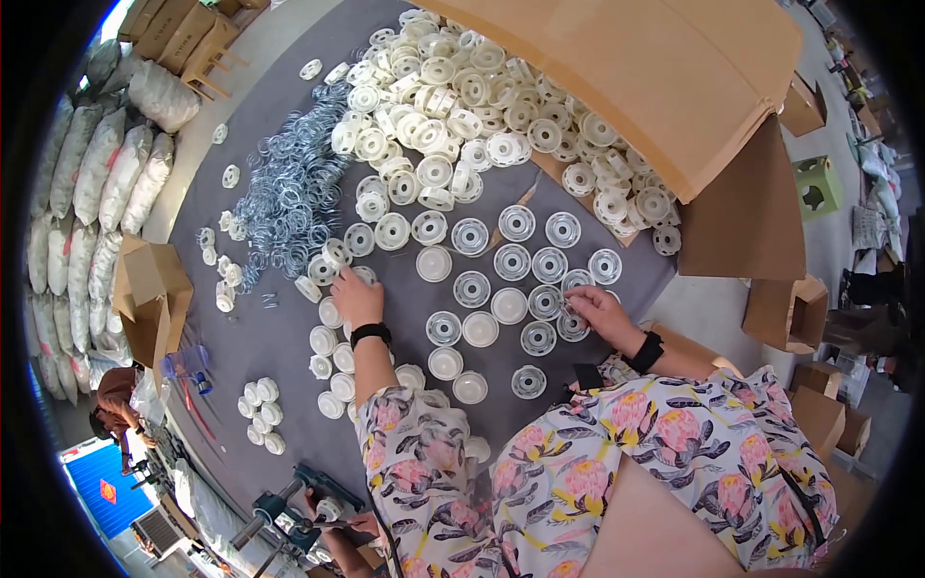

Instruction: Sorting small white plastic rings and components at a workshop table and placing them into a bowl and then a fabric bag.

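Observation:
My left hand (358, 297), with a black band at the wrist, is closed with its fingers on a white round plastic part (337, 252) at the edge of a cluster. My right hand (601, 316) is pinched over the laid-out discs at the right; what its fingertips hold is too small to name. Beneath those fingers lies a white disc with a silvery ring (572, 326). Several such discs (517, 223) and plain white ones (480, 328) lie spread between my hands. Stacked white parts (324, 339) stand beside my left forearm.
A heap of metal springs (294, 183) and a large pile of white plastic wheels (453, 87) cover the far side of the grey table (231, 337). A big cardboard box (674, 77) leans in at the far right. Another person's hand (361, 523) is near a green tool (328, 485).

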`<action>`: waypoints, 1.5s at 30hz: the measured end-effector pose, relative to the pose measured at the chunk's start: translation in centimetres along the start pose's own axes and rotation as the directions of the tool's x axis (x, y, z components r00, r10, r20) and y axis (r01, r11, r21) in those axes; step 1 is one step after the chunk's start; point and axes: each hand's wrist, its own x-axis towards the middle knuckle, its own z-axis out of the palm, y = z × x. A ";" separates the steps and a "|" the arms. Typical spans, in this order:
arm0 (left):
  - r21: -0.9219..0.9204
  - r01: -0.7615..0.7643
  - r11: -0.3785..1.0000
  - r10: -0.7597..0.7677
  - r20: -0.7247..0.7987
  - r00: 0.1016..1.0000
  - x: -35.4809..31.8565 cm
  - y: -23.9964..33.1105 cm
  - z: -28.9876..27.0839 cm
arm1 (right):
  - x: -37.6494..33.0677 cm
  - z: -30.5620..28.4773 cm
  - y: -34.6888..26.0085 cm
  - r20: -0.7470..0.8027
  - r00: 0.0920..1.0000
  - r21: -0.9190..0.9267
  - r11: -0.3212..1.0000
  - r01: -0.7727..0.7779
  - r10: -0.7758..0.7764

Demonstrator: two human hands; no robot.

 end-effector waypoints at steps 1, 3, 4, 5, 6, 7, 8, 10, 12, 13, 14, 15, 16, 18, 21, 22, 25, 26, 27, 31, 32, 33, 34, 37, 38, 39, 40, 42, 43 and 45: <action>-0.066 0.003 0.998 -0.001 0.025 1.000 -0.8 1.0 -1.0 | -0.1 0.3 -0.2 0.005 1.000 0.014 1.000 0.006 -0.006; -0.221 -0.008 0.975 0.008 -0.002 1.000 -1.8 0.9 0.0 | 0.1 0.9 -0.3 0.013 0.999 -0.002 0.999 -0.033 0.033; -0.222 -0.007 0.975 0.007 0.000 1.000 -2.5 0.7 0.4 | 0.2 1.1 -0.3 0.020 0.997 -0.015 0.998 -0.068 0.068; -0.591 0.045 0.805 -0.038 0.024 0.999 -3.4 0.7 0.8 | 0.3 1.4 -0.3 0.022 0.997 -0.016 0.997 -0.070 0.070; -0.861 0.091 0.501 -0.073 0.063 0.995 -4.5 0.6 1.1 | 0.4 1.8 -0.3 0.039 0.994 0.000 0.995 -0.098 0.098; -0.943 0.131 0.306 -0.058 0.119 0.991 -5.8 0.7 1.4 | 0.5 2.2 -0.3 0.059 0.991 0.018 0.992 -0.125 0.124; -0.925 0.128 0.359 -0.019 0.130 0.991 -6.6 0.6 2.1 | 0.7 2.5 -0.3 0.062 0.990 0.016 0.992 -0.125 0.124; -0.797 -0.014 0.603 0.038 0.011 0.999 -9.4 0.6 1.8 | 1.2 3.2 -0.4 0.097 0.980 0.055 0.982 -0.179 0.173; -0.651 -0.064 0.756 0.016 -0.079 0.997 -11.8 0.7 0.0 | 1.8 4.0 -0.5 0.144 0.970 0.038 0.978 -0.205 0.197; -0.475 -0.101 0.874 0.023 -0.167 0.986 -12.6 1.0 -0.8 | 2.0 4.4 -0.4 0.168 0.961 0.086 0.968 -0.236 0.219; -0.475 -0.101 0.874 0.022 -0.168 0.985 -13.4 1.6 -1.4 | 2.1 5.0 -0.6 0.195 0.951 0.134 0.954 -0.270 0.242; -0.607 -0.209 0.767 0.115 -0.190 0.975 -14.3 2.6 -1.9 | 2.1 5.6 -0.9 0.219 0.942 0.119 0.952 -0.283 0.253; -0.714 -0.301 0.632 0.198 -0.226 0.954 -15.4 3.7 -2.9 | 2.0 6.5 -1.1 0.226 0.941 0.119 0.952 -0.283 0.252; -0.909 -0.263 0.324 0.347 -0.145 0.927 -17.8 7.5 -5.2 | 1.9 7.9 -1.2 0.310 0.906 0.162 0.923 -0.348 0.287; -0.950 -0.178 0.257 0.424 -0.055 0.904 -18.8 8.7 -4.2 | 1.7 9.1 -0.5 0.425 0.851 0.220 0.877 -0.426 0.307; -0.950 -0.181 0.256 0.425 -0.058 0.903 -18.3 8.3 -3.7 | 1.5 9.1 -0.6 0.469 0.819 0.234 0.849 -0.475 0.329; -0.891 0.005 0.453 0.110 0.061 0.992 -15.4 4.6 -1.9 | 0.7 8.7 -0.6 0.477 0.806 0.209 0.845 -0.492 0.352; -0.872 -0.024 0.490 0.034 -0.008 0.999 -14.1 3.4 -1.2 | 0.6 8.3 -0.5 0.454 0.806 0.185 0.845 -0.502 0.380; -0.870 -0.024 0.493 0.028 -0.012 1.000 -12.8 2.0 -1.3 | 0.5 8.1 -0.7 0.445 0.801 0.151 0.848 -0.508 0.400; -0.561 -0.214 0.800 0.137 -0.175 0.975 -9.4 -0.1 -0.5 | 1.0 7.3 -0.3 0.358 0.828 0.134 0.854 -0.503 0.432; -0.483 -0.259 0.837 0.202 -0.168 0.965 -8.8 -0.5 -0.4 | 1.0 7.3 -0.6 0.365 0.827 0.132 0.855 -0.501 0.428; -0.388 -0.328 0.861 0.267 -0.204 0.942 -8.5 -0.7 -0.3 | 0.9 7.1 -0.7 0.353 0.834 0.131 0.860 -0.493 0.424; -0.384 -0.327 0.864 0.263 -0.210 0.942 -8.1 -0.5 -0.6 | 1.0 6.9 -0.7 0.340 0.842 0.131 0.865 -0.484 0.420; -0.527 -0.301 0.795 0.213 -0.223 0.951 -7.3 -0.8 -1.5 | 0.9 6.5 -1.4 0.313 0.848 0.113 0.870 -0.481 0.428; -0.523 -0.305 0.796 0.214 -0.228 0.950 -6.4 -1.5 -1.4 | 0.9 6.3 -1.4 0.283 0.856 0.107 0.873 -0.476 0.432; -0.570 -0.284 0.771 0.152 -0.268 0.951 -5.3 -2.5 -1.3 | 0.9 5.9 -1.1 0.277 0.865 0.103 0.882 -0.460 0.418; -0.618 -0.267 0.739 0.093 -0.299 0.950 -4.0 -3.4 -1.2 | 0.9 5.8 -0.9 0.273 0.868 0.111 0.883 -0.457 0.415; -0.674 -0.187 0.714 -0.069 -0.334 0.940 -0.8 -5.8 -1.7 | 1.0 5.5 -1.1 0.246 0.881 0.116 0.890 -0.440 0.404; -0.601 -0.165 0.782 -0.083 -0.362 0.928 1.3 -6.6 -1.7 | 1.1 5.3 -1.1 0.226 0.885 0.148 0.884 -0.444 0.407; -0.563 -0.100 0.820 -0.186 -0.428 0.884 4.9 -8.0 -0.9 | 0.9 4.9 -1.3 0.197 0.896 0.153 0.891 -0.429 0.398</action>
